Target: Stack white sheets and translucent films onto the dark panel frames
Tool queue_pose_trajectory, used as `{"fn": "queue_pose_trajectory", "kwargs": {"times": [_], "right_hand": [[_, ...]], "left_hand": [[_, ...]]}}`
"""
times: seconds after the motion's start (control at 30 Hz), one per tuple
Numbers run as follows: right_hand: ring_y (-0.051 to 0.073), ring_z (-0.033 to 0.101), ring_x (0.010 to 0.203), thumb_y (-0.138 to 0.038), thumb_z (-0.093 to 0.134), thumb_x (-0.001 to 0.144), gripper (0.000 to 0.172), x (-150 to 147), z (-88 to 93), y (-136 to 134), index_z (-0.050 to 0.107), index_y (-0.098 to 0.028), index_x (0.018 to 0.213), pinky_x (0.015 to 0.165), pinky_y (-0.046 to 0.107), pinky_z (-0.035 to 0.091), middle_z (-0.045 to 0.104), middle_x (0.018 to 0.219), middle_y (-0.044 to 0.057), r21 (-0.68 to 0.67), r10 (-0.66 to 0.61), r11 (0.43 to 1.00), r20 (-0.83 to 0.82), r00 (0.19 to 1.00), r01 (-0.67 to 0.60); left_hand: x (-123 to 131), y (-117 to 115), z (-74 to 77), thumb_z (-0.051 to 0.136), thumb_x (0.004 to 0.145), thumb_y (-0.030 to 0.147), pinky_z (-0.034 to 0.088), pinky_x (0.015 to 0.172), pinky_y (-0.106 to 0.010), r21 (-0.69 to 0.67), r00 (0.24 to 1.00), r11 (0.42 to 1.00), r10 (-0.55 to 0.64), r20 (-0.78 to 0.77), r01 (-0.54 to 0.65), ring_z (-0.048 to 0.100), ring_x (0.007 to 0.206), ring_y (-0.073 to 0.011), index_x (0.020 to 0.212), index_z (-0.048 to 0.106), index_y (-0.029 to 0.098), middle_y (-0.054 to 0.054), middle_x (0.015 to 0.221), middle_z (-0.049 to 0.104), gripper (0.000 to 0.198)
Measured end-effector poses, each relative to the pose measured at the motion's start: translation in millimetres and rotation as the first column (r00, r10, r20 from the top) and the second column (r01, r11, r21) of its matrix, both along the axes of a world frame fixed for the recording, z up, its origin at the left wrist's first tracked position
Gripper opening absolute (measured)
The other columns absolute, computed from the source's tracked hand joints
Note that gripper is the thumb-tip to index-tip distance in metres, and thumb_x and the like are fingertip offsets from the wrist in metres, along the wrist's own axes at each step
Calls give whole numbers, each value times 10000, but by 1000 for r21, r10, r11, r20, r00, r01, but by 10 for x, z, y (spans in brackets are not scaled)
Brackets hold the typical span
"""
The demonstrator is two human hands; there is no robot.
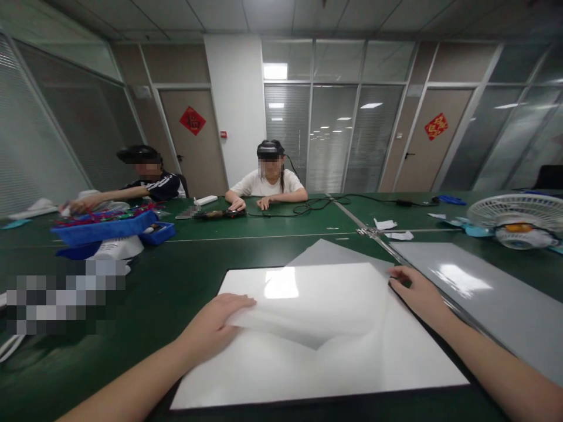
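A white board with a dark edge (272,375) lies on the green table. Over its upper part is a thin translucent sheet (325,310), curled along its near edge, with a corner past the board's far side. My left hand (217,322) rests at the board's left side, fingers closed together on the sheet's left edge. At the sheet's right edge is my right hand (413,287), thumb and forefinger pinched on its corner.
To the right lie a grey glossy panel (466,281) and a white fan (519,217). Blue trays (109,228) with wires stand at the left. Two people sit across the green table (197,252); a black cable (316,205) and paper scraps (399,235) lie on it.
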State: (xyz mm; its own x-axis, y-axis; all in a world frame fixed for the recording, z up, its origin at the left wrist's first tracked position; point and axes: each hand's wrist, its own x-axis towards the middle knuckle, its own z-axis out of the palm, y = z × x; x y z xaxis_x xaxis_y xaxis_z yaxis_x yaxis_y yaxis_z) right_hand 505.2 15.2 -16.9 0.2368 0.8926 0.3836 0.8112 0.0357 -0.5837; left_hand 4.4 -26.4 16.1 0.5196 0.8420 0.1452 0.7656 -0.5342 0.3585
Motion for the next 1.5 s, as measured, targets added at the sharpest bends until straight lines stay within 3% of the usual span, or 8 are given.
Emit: {"fn": "queue_pose_trajectory", "kwargs": {"times": [0.57,0.8,0.9,1.07,1.2,1.33,1.4,1.5], "right_hand": [[221,608,830,-364,509,708,319,56,-93,74,643,-205,950,730,346,465,669,936,64,0,15,1000,-26,1000,-15],[229,603,849,-430,549,711,385,67,-100,45,600,-191,1008,684,341,474,640,951,80,-1,-2,1000,-159,987,1],[226,594,886,-504,592,714,502,113,-149,76,554,-196,1108,669,323,485,604,1019,82,48,-7,999,-250,968,19],[233,582,938,-539,569,739,625,192,-243,154,467,-188,1246,764,356,502,575,1117,100,125,-1,991,-370,929,51],[250,585,948,-538,562,740,650,233,-316,192,426,-218,1290,778,384,507,576,1141,106,116,24,993,-406,914,26],[259,598,951,-518,545,748,617,225,-306,182,452,-197,1267,824,395,491,595,1087,108,123,17,992,-411,912,36],[264,601,969,-513,526,765,585,201,-262,152,474,-192,1251,838,390,479,608,1083,109,115,19,993,-388,921,28],[268,610,982,-542,464,809,532,158,-181,91,517,-195,1209,826,382,478,628,1087,110,75,19,997,-372,928,10]], "left_hand": [[-116,103,-181,487,890,349,371,1089,-357,-8,993,999,-52,103,53,539,1244,-213,1252,619,318,10,1319,606,387],[-2,-7,-5,413,927,402,449,971,-310,-164,962,985,93,256,-51,633,1082,-224,1141,682,269,-8,1176,695,368],[35,-52,44,374,927,512,504,796,-298,-268,894,953,238,380,-140,670,852,-226,922,716,207,-17,902,738,459],[38,-17,31,459,869,580,493,770,-317,-330,695,904,423,581,-273,644,785,-214,760,653,170,-27,778,700,467],[104,-14,90,529,831,564,508,754,-334,-424,464,885,462,756,-192,653,746,-203,772,636,167,-35,726,685,415],[154,-18,117,600,798,528,484,577,-265,-496,223,860,510,831,-119,596,579,-138,853,584,178,17,632,616,354],[152,-6,114,625,779,509,419,479,-214,-507,187,855,519,834,-110,501,469,-94,851,553,184,65,541,514,341],[139,9,139,624,770,418,365,410,-184,-594,262,787,616,743,-166,430,418,-73,923,538,191,85,536,463,287]]}}
